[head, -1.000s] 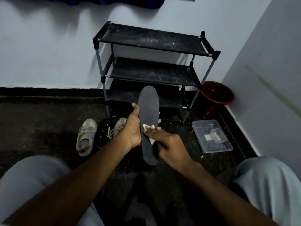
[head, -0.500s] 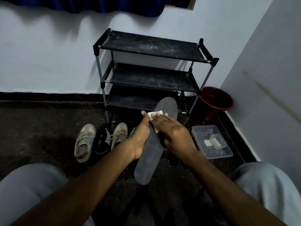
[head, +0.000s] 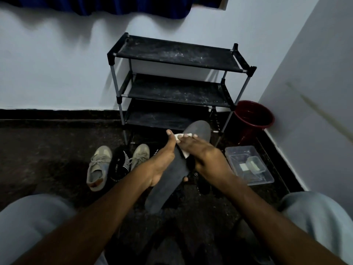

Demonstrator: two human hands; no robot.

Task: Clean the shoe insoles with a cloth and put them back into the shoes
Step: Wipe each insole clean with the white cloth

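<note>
While your left hand (head: 162, 161) grips the insole (head: 168, 184) by its left edge, thumb on top and fingers curled under, your right hand (head: 202, 152) presses the cloth (head: 184, 135) flat-fingered onto the toe half. Insole is held above the floor, toe tilted toward the rack (head: 177, 54), heel toward you. Shoes (head: 98, 167) on the floor to its left; bucket (head: 254, 115) and box (head: 250, 165) to its right.
</note>
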